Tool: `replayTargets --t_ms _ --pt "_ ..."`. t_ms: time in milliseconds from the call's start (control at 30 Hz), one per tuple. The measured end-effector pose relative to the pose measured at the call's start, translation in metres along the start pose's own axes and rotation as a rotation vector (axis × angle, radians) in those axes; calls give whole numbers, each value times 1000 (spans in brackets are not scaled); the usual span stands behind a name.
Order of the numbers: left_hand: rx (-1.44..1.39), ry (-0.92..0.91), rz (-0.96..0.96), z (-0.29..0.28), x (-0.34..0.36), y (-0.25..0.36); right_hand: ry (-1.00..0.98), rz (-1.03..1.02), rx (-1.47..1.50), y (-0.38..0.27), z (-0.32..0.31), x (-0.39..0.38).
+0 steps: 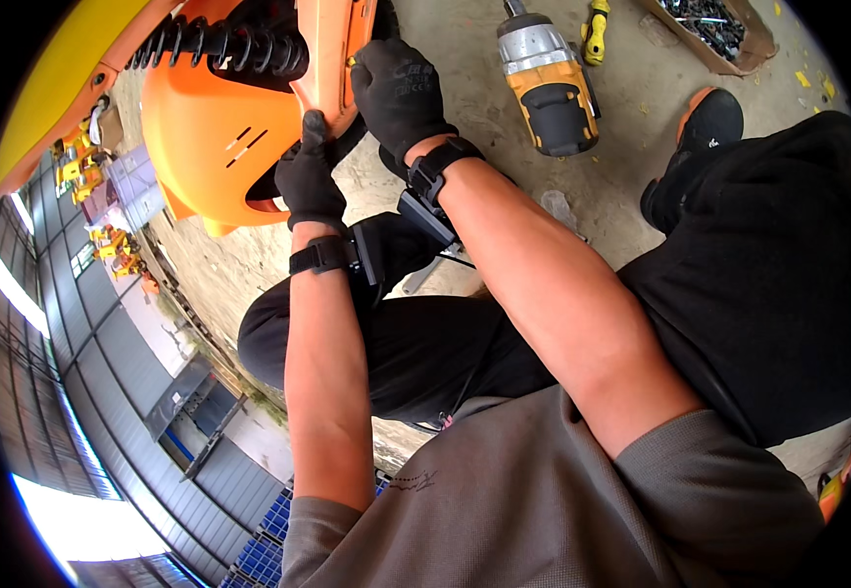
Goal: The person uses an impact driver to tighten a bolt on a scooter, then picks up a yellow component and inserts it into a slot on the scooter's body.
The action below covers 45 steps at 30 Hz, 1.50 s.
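Observation:
My left hand [310, 181], in a black glove, is closed at the lower end of an upright orange strip [329, 59]. Its thumb points up against that strip, while its fingers are mostly hidden by the orange plastic body panel [190, 137]. Just right of it, my right hand [401, 88], gloved too, is curled at the strip's right edge. Whatever its fingers hold is hidden; a tiny yellow spot shows by the fingertips. Left of the strip is a black coil spring [219, 47]. Part of a black tyre curves behind my hands.
A yellow-and-black cordless impact wrench [548, 88] lies on the concrete floor to the right. Beside it is a yellow-handled tool [595, 34]. A cardboard box [729, 39] of small metal hardware stands at the far right, beyond my shoe [709, 122]. Yellow machines stand at the left.

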<state>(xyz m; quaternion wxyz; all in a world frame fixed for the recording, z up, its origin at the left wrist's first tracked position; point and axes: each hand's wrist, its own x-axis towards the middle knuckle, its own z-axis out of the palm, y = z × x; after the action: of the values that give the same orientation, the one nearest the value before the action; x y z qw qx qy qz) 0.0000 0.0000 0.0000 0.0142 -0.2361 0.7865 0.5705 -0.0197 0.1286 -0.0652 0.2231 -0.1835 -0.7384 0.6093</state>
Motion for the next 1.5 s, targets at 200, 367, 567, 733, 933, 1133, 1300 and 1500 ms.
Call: replayTargets --t_ms 200,367,567,733,933,1133,1300,1500 --pt "-14 5 -14 2 -3 2 20 9 19 0 3 -1" --pt "-15 11 -18 2 -4 4 23 7 20 -2 5 0" --pt "-8 18 -12 4 -5 4 48 24 35 -4 7 3" --pt "-24 17 11 8 -7 7 85 53 31 -5 10 5" --pt "-68 9 8 9 -8 5 64 90 0 -5 11 6" --pt "-22 10 11 6 -5 2 -31 222 -59 -2 13 14" --pt "30 23 44 5 -7 7 -93 225 105 10 7 10" --pt "0 21 9 7 -8 10 -147 272 211 15 5 12"
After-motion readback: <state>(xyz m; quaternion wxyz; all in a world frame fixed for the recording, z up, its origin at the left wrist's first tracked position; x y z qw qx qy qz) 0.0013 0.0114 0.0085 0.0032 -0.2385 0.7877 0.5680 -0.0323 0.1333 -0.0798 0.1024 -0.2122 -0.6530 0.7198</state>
